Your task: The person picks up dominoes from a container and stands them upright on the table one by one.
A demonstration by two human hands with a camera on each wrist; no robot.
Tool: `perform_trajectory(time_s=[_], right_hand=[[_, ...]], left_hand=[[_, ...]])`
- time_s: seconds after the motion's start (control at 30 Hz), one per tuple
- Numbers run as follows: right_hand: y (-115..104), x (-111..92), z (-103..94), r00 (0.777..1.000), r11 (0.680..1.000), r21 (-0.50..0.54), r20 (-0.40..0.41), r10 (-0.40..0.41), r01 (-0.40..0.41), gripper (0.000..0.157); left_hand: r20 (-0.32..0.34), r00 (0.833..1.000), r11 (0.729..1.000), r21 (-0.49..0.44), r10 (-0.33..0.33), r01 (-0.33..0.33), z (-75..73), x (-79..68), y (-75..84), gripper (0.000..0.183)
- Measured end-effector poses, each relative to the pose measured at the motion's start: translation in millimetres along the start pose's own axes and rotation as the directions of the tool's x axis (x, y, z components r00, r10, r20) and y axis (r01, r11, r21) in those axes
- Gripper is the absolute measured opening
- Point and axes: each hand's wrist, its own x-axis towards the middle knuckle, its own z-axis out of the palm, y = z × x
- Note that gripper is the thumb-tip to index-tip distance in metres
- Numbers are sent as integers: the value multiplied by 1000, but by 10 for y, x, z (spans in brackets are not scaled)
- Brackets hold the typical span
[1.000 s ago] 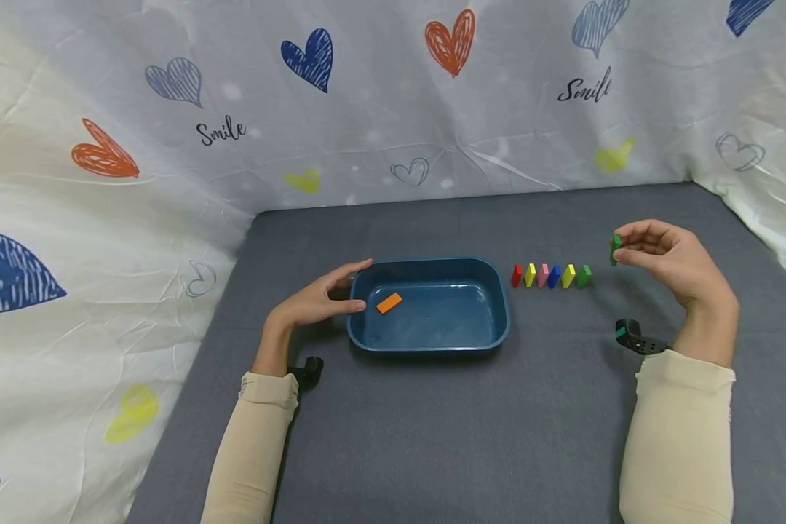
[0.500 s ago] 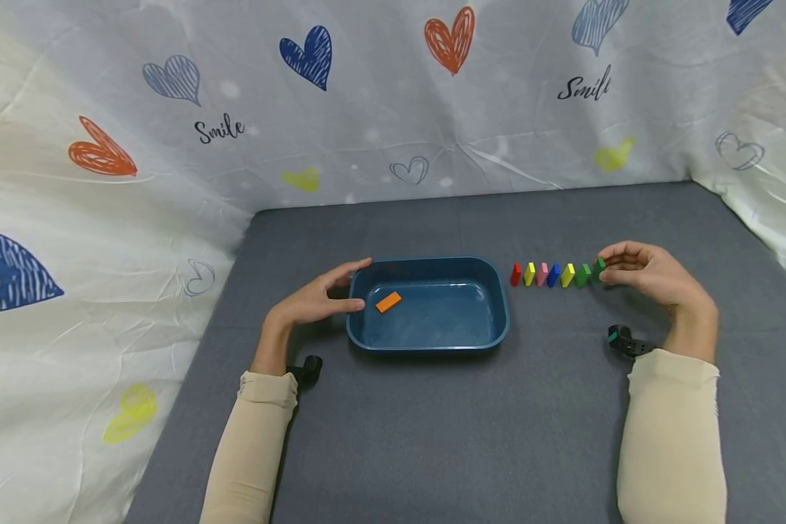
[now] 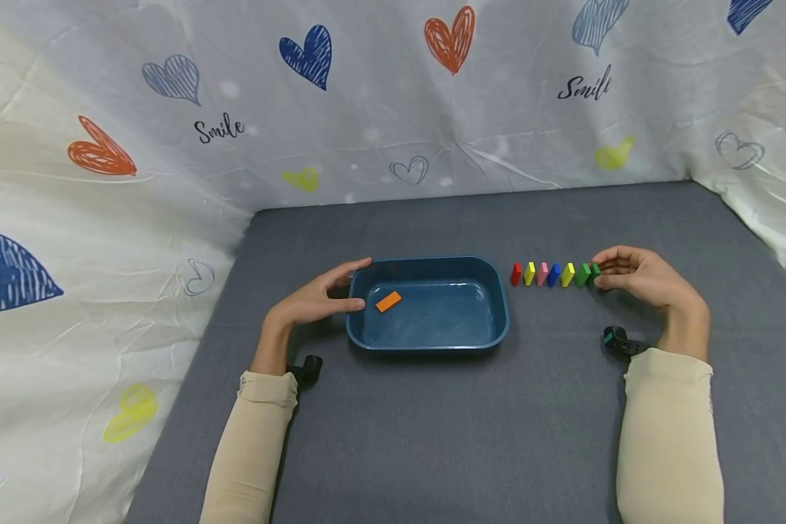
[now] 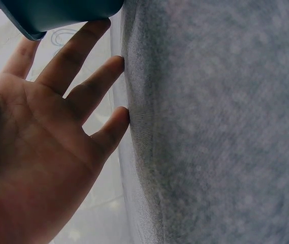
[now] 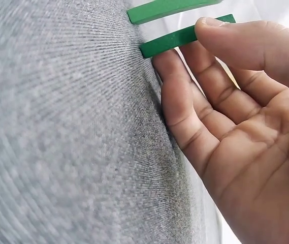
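My right hand [image 3: 648, 278] pinches a dark green domino [image 5: 172, 42] between thumb and fingertips, upright with its lower end at the cloth. It stands close beside a lighter green domino [image 5: 172, 10], at the right end of a row. Leftward in the row stand a yellow domino [image 3: 567, 275], a blue domino [image 3: 553, 274], a pink domino [image 3: 541, 274], another yellow domino [image 3: 529, 274] and a red domino [image 3: 516, 274]. My left hand [image 3: 311, 298] rests at the left end of a blue tray [image 3: 432, 343], its fingers spread and fairly straight, thumb at the rim.
An orange domino [image 3: 388, 302] lies flat inside the tray, near its left end. Grey cloth [image 3: 458, 437] covers the table. Behind it and to the left hangs a white curtain [image 3: 367, 109] printed with hearts.
My right hand has moved left and down, bringing the dark green domino from above the table to the right end of the row. The left hand and tray stay in place.
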Motion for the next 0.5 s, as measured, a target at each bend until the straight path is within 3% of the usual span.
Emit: perform_trajectory(time_s=[0.5], right_hand=[[2,-5,-25,1000,999,-31,13,26,-25,45]], left_hand=[[3,1000,1000,-5,5,-5,-1,7,0,76]])
